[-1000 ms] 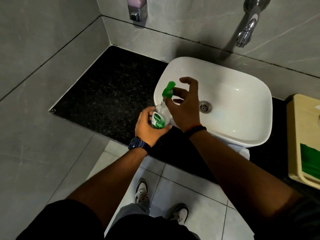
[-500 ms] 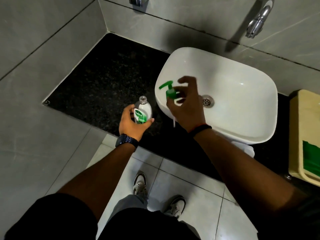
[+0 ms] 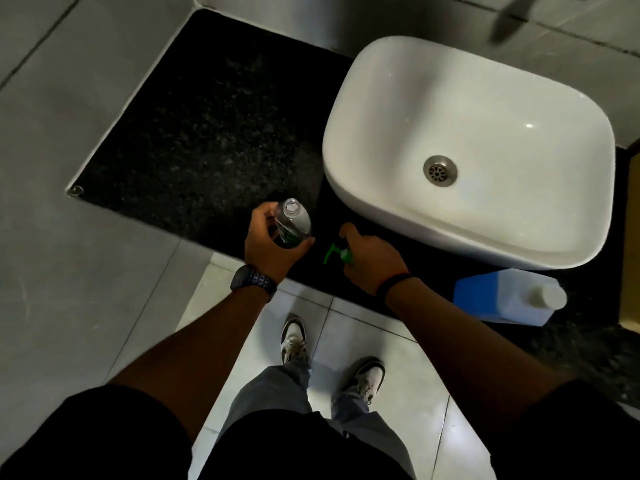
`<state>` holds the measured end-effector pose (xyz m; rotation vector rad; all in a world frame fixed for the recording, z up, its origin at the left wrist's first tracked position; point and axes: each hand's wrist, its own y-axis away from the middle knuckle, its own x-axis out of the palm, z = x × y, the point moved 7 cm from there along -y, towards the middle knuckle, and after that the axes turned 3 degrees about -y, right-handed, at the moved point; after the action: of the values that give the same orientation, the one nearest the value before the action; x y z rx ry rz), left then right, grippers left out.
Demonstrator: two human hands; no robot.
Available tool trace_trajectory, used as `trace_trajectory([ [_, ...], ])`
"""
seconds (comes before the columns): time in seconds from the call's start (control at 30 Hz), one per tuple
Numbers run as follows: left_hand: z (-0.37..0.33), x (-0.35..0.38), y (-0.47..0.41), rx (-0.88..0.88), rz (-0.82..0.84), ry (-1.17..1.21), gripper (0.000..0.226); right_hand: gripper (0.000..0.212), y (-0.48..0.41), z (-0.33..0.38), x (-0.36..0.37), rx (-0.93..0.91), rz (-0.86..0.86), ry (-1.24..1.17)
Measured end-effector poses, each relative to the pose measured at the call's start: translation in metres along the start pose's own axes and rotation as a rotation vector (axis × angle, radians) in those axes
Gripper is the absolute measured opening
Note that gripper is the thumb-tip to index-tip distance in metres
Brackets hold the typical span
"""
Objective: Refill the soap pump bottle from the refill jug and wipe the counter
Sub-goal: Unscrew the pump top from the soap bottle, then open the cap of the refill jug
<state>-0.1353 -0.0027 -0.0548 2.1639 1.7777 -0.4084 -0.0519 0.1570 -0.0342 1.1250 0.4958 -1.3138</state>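
My left hand (image 3: 268,242) grips a clear soap bottle (image 3: 293,221) with a green label, its neck open and uncapped, held just above the front edge of the black granite counter (image 3: 207,126). To its right my right hand (image 3: 369,259) holds the green pump head (image 3: 337,252) low against the counter, in front of the basin. The blue-and-white refill jug (image 3: 505,299) with a white cap lies on the counter at the right, below the basin's front corner.
A white countertop basin (image 3: 485,109) with a metal drain (image 3: 440,170) fills the right half of the counter. Grey tiled walls enclose the counter's left and back. A tan box edge (image 3: 631,237) shows at far right. My shoes stand on the tiled floor.
The pump head came out of the bottle. My right hand carried it from over the basin rim down to the counter front; the left hand moved the open bottle aside. The view tilted down, revealing the jug.
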Motion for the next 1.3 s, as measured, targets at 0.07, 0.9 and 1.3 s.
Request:
trace_trajectory([
  [0.07,0.002,0.000,-0.001,0.018,0.017,-0.017,0.080,0.052,-0.004,-0.001,0.006,-0.003,-0.010,0.044],
  [0.9,-0.176,0.024,0.041,0.671,-0.098,-0.245,0.060,0.018,0.118,-0.064,-0.160,0.003,-0.890,-0.374],
  [1.3,-0.216,0.184,0.132,0.689,0.571,-0.255,0.056,0.062,0.202,-0.206,-0.097,0.245,-0.486,-0.772],
])
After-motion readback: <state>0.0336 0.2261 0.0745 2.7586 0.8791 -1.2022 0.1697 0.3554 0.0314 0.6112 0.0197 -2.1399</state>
